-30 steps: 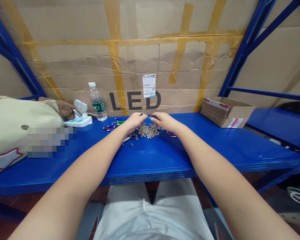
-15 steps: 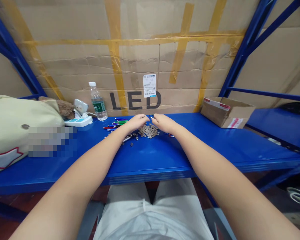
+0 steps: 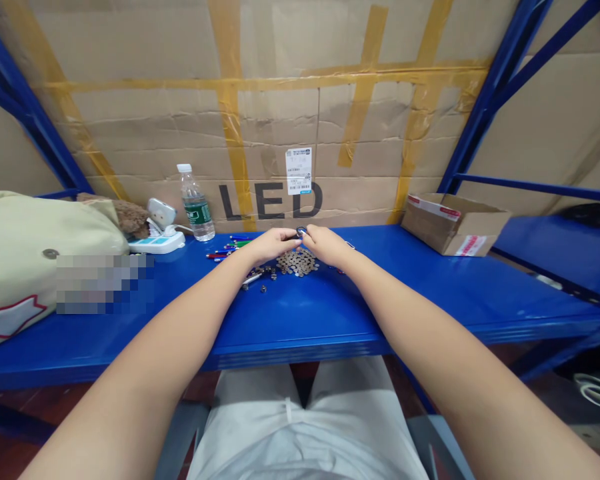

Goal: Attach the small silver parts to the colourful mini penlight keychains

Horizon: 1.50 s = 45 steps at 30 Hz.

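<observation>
Right hand (image 3: 327,245) pinches dark loop (image 3: 301,231), positioned between the hands near disc pile (image 3: 297,263). Left hand (image 3: 269,245) close beside it; grip cannot be told. Carton (image 3: 290,123) behind reads "LED"; white label (image 3: 299,171) illegible. Bottle (image 3: 197,213): green label, too small to read.

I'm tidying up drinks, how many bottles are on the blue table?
1: a water bottle, standing near the cardboard wall, right of the white power strip. Others could hide behind the bag.
</observation>
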Available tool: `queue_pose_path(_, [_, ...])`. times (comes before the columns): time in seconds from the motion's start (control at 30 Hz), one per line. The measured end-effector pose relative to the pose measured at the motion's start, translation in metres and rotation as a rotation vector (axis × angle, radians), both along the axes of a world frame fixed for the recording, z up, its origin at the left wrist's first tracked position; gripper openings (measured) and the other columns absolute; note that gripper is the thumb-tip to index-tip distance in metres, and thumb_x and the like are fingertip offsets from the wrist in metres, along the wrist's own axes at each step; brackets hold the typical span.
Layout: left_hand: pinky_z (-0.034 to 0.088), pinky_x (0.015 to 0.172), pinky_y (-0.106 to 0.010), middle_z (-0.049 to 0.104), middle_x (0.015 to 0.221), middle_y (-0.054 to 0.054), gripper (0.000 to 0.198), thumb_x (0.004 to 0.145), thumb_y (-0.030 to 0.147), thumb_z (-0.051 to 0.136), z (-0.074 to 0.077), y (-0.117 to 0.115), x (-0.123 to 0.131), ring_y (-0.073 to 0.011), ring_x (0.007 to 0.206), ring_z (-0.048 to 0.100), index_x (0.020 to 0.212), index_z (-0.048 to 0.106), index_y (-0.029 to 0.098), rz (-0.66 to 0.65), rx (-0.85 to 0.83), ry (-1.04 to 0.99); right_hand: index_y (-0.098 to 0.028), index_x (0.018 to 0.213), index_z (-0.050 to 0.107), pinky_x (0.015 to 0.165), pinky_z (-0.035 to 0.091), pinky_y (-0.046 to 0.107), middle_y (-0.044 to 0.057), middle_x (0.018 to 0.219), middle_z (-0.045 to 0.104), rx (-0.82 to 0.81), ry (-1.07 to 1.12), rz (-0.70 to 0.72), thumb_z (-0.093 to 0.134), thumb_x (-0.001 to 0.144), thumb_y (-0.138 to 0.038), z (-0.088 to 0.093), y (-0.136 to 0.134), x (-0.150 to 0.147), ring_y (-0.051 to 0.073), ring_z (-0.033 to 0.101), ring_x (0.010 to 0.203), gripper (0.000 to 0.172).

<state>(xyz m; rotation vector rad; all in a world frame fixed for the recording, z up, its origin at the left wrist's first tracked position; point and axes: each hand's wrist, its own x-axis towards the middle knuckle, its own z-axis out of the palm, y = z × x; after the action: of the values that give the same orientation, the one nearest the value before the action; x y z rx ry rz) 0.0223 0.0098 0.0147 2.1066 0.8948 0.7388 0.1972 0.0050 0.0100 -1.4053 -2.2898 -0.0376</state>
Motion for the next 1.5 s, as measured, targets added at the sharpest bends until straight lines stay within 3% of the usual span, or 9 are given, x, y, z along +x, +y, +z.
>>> queue_pose_path(0.1, [0.036, 0.059, -0.022, 0.062, 0.088, -0.003, 0.024, 0.083, 0.026, 0.056, -0.001, 0.001, 0.000, -0.0082, 0.065, 0.049, 0.103, 0.057, 0.013, 0.005, -0.042, -0.086, -0.015, 0.092, 0.055, 0.060, 0.033, 0.027, 0.013, 0.094, 0.067, -0.003, 0.009, -0.003, 0.033, 0.093, -0.034, 0.000, 0.000, -0.001, 0.022, 0.060, 0.079, 0.029])
queue_pose_path(0.2, [0.037, 0.058, -0.022, 0.065, 0.088, -0.005, 0.032, 0.084, 0.020, 0.057, 0.000, 0.002, 0.000, -0.0074, 0.062, 0.052, 0.114, 0.047, 0.013, 0.074, -0.115, -0.133, -0.015, 0.093, 0.055, 0.058, 0.032, 0.028, 0.013, 0.095, 0.067, -0.009, 0.013, -0.028, 0.033, 0.092, -0.035, 0.001, -0.001, -0.001, 0.023, 0.060, 0.079, 0.030])
queue_pose_path(0.47, [0.034, 0.052, -0.020, 0.068, 0.087, -0.005, 0.020, 0.088, 0.021, 0.055, 0.000, 0.002, 0.002, -0.0062, 0.057, 0.054, 0.104, 0.045, 0.015, 0.093, -0.162, -0.152, -0.015, 0.094, 0.055, 0.057, 0.032, 0.027, 0.013, 0.092, 0.068, -0.026, 0.010, -0.049, 0.032, 0.093, -0.034, 0.006, -0.006, 0.001, 0.023, 0.061, 0.080, 0.030])
queue_pose_path(0.73, [0.033, 0.050, -0.019, 0.066, 0.084, -0.004, 0.016, 0.090, 0.025, 0.052, -0.004, 0.006, 0.004, -0.0062, 0.055, 0.054, 0.103, 0.046, 0.016, 0.120, -0.173, -0.199, -0.014, 0.096, 0.055, 0.058, 0.032, 0.027, 0.015, 0.095, 0.067, -0.019, 0.002, -0.044, 0.032, 0.093, -0.043, 0.000, -0.001, -0.001, 0.024, 0.061, 0.081, 0.036])
queue_pose_path(0.83, [0.034, 0.050, -0.020, 0.068, 0.088, -0.006, 0.020, 0.090, 0.027, 0.051, -0.006, 0.011, 0.002, -0.0069, 0.055, 0.055, 0.105, 0.044, 0.016, 0.138, -0.104, -0.203, -0.015, 0.093, 0.055, 0.060, 0.035, 0.027, 0.013, 0.095, 0.067, -0.056, 0.023, 0.000, 0.032, 0.094, -0.041, -0.003, 0.004, 0.002, 0.022, 0.059, 0.080, 0.035])
queue_pose_path(0.97, [0.043, 0.060, -0.024, 0.070, 0.083, -0.006, 0.026, 0.084, 0.029, 0.059, -0.006, 0.014, -0.005, -0.0108, 0.060, 0.058, 0.103, 0.050, 0.014, 0.221, 0.067, -0.019, -0.016, 0.086, 0.054, 0.063, 0.037, 0.025, 0.011, 0.094, 0.065, -0.145, 0.079, 0.081, 0.034, 0.093, -0.037, 0.001, 0.006, 0.010, 0.018, 0.057, 0.077, 0.029])
queue_pose_path(1.1, [0.046, 0.066, -0.027, 0.070, 0.085, -0.006, 0.025, 0.079, 0.033, 0.062, -0.007, 0.020, -0.012, -0.0160, 0.071, 0.062, 0.096, 0.060, 0.015, 0.351, 0.209, 0.129, -0.015, 0.086, 0.054, 0.062, 0.039, 0.024, 0.007, 0.079, 0.065, -0.188, 0.170, 0.002, 0.037, 0.092, -0.027, 0.009, 0.004, 0.021, 0.015, 0.056, 0.068, 0.022])
queue_pose_path(1.3, [0.046, 0.077, -0.030, 0.070, 0.092, -0.008, 0.022, 0.081, 0.034, 0.059, -0.005, 0.062, -0.008, -0.0210, 0.086, 0.063, 0.091, 0.065, 0.015, 0.479, 0.342, 0.285, -0.013, 0.102, 0.054, 0.055, 0.041, 0.024, 0.005, 0.072, 0.066, -0.262, 0.284, -0.046, 0.037, 0.091, -0.022, 0.007, 0.009, 0.028, 0.012, 0.053, 0.051, 0.022])
queue_pose_path(1.5, [0.041, 0.094, -0.032, 0.062, 0.120, -0.014, 0.032, 0.084, 0.024, 0.054, -0.001, 0.087, 0.010, -0.0237, 0.109, 0.057, 0.115, 0.058, 0.013, 0.589, 0.358, 0.310, -0.013, 0.107, 0.052, 0.051, 0.042, 0.023, 0.005, 0.075, 0.067, -0.303, 0.333, -0.057, 0.039, 0.090, -0.022, 0.007, 0.008, 0.032, 0.011, 0.053, 0.048, 0.023])
